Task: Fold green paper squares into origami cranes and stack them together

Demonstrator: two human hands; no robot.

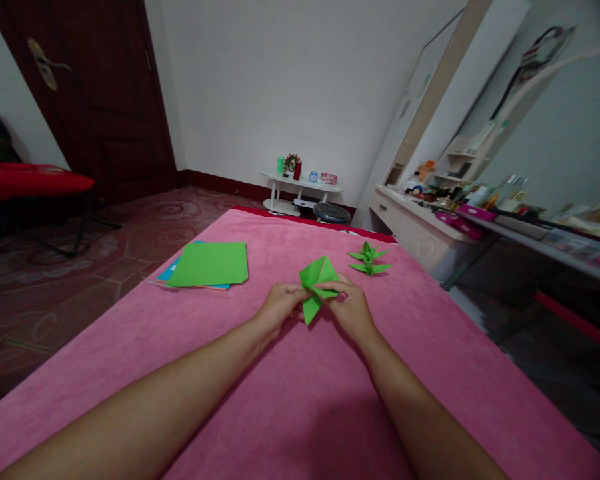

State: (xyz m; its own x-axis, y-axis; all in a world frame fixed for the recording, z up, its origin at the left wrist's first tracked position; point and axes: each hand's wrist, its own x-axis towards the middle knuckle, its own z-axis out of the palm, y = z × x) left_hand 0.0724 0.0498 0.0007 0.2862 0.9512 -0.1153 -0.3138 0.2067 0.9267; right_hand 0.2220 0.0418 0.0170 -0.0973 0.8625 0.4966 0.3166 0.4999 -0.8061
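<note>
Between both hands a partly folded sheet of green origami paper [320,272] is held just above the pink cloth, its flaps opened out and one point facing down toward me. My left hand [283,305] pinches its left side with thumb and fingers. On the other side, my right hand [349,303] grips a right-hand flap between thumb and fingers. Some fingertips are hidden behind the paper. Farther right lie two finished-looking green folded paper figures [369,260] with pointed ends, close together. Left of my hands is a stack of square paper [210,263], green on top, blue showing beneath.
A pink cloth [280,400] covers the table. Beyond its far edge stands a low white shelf [300,180] with small items. On the right is a dresser [415,220] crowded with bottles; on the left are a red chair [35,181] and a dark door [90,93].
</note>
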